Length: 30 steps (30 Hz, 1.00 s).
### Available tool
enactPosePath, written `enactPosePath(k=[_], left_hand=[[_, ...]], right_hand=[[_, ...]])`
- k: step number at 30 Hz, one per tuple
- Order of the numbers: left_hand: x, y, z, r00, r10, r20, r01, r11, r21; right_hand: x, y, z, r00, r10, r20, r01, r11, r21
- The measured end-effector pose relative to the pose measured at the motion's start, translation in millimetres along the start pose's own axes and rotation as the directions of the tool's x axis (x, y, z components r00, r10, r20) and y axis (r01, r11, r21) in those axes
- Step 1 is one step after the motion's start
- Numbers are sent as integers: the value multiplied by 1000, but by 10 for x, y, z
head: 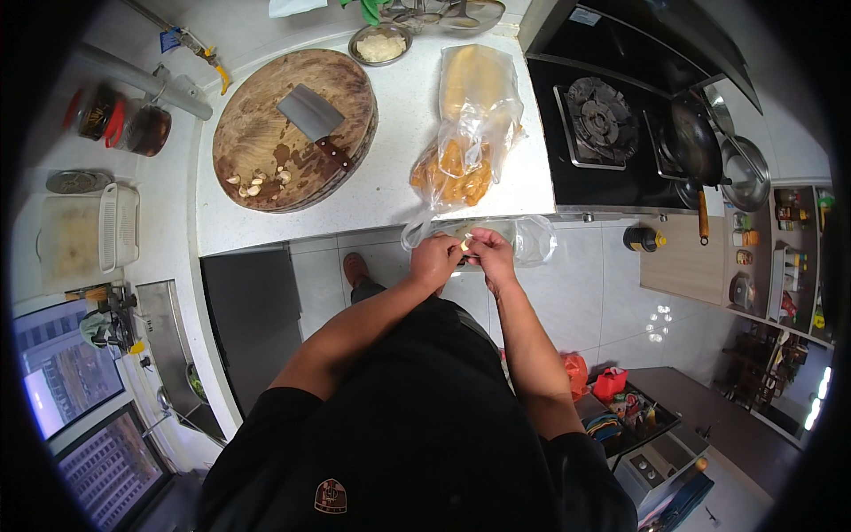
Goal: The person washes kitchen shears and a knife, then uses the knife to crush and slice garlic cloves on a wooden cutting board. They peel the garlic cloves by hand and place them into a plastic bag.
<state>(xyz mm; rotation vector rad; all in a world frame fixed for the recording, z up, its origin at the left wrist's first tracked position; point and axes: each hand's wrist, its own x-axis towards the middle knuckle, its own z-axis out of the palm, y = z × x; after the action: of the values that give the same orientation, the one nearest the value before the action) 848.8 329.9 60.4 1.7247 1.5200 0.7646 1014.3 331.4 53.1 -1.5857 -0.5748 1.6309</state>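
Note:
Between the fingertips of my left hand (433,261) and my right hand (490,257) is a small pale garlic clove (465,245). Both hands are in front of the counter's edge, above a bin lined with a clear plastic bag (536,241). Several garlic cloves (253,184) lie at the near left of a round wooden chopping board (256,120). A cleaver (312,113) rests flat on the board, its handle pointing to the near right. Clear bags hold a yellow block-like food (475,76) and orange-brown pieces of food (459,174) on the counter.
A metal bowl of pale chopped food (380,45) stands at the counter's back. To the right are a gas burner (600,118) and a wok (695,139) on a black hob. A sink (166,319) is at the left, and an oil bottle (643,239) stands at the right.

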Motion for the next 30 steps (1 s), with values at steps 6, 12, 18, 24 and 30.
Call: enactPosePath(k=[6, 12, 18, 24, 30], left_hand=[[30, 29, 14, 997, -18, -82, 18, 1000, 1], [41, -43, 34, 986, -145, -84, 151, 986, 70], [3, -62, 64, 985, -170, -36, 173, 979, 105], [-17, 63, 55, 991, -133, 34, 133, 991, -15], [-4, 72, 63, 998, -56, -27, 53, 994, -94]], right_hand=[[-13, -38, -50, 999, 16, 34, -16, 1000, -3], [-18, -66, -149, 990, 101, 96, -114, 984, 139], [-3, -13, -160, 994, 80, 75, -95, 967, 234], [71, 122, -112, 993, 118, -14, -108, 944, 313], [67, 157, -76, 992, 125, 28, -127, 931, 342]])
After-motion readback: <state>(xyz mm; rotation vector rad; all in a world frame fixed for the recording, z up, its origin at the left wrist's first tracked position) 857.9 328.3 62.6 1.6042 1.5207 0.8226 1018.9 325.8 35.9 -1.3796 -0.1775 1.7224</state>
